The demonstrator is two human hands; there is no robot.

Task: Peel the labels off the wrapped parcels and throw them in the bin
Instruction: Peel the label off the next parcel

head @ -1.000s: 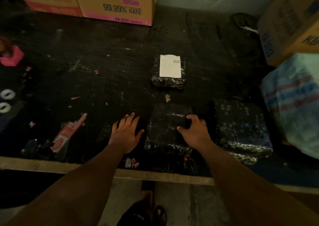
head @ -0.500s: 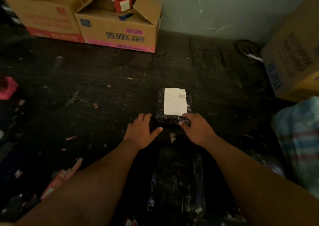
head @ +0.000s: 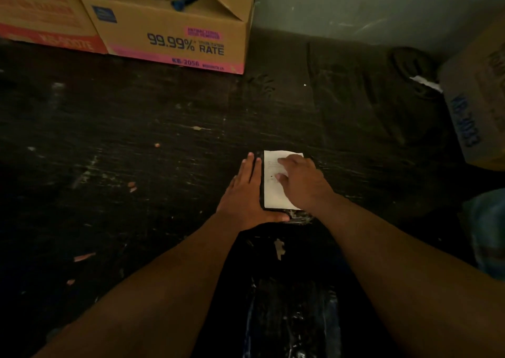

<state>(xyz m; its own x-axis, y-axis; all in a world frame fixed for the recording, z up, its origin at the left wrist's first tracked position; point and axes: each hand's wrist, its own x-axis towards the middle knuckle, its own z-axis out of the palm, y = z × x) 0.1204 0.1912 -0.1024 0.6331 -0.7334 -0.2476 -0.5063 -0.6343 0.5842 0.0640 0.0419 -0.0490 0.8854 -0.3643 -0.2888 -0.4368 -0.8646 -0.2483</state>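
Observation:
A small parcel (head: 299, 215) wrapped in black plastic lies on the dark table, with a white paper label (head: 273, 190) stuck on its top. My left hand (head: 246, 196) lies flat against the parcel's left side, thumb curled round its near edge. My right hand (head: 303, 182) rests on top of the label, fingertips pressed on its upper part and covering its right half. A second black-wrapped parcel (head: 289, 311), without a visible label, lies nearer to me between my forearms. No bin can be made out.
Two cardboard boxes (head: 175, 32) stand at the back left against the wall, the nearer one open. Another box (head: 478, 106) sits at the right edge, with a blue striped bag (head: 489, 229) below it. Paper scraps (head: 279, 248) litter the dark table (head: 136, 144).
Both hands left the near parcel and reached forward to the labelled one. The left now braces its side and the right has come onto the label. The view has moved forward.

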